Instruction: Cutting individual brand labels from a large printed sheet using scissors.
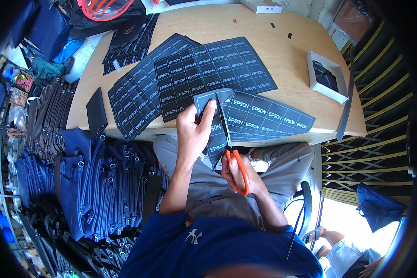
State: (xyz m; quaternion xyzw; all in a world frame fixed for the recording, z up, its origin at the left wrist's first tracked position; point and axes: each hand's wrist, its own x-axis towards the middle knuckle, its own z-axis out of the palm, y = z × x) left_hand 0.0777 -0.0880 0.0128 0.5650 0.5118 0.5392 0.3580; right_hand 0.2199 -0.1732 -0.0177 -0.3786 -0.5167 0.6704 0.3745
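The left hand [193,132] is positioned in front of the desk's [287,60] near edge and grips the corner of a black printed sheet [250,113], with the thumb flat on the upper face; the placement of the other fingers beneath it is partly hidden. The right hand [238,173] is closed around the orange handles of a pair of scissors [230,147], below the left hand's level and nearer the body. The blades point away from the body and lie along the sheet beside the left thumb; the exact blade opening cannot be told. The held sheet extends rightward over the desk's near edge, and a narrow portion hangs below that edge between the hands. A second printed sheet [208,69] lies flat toward the middle of the desk, overlapping further printed sheets [136,92] that reach the near edge at the left. Another group of dark sheets [136,39] is located toward the far left corner. A black rectangular piece [96,111] rests at the left edge. Near the right edge stands a white open tray [344,90] containing small black pieces [324,76]; a long dark strip [345,109] lies along that edge, crossing the near right corner.
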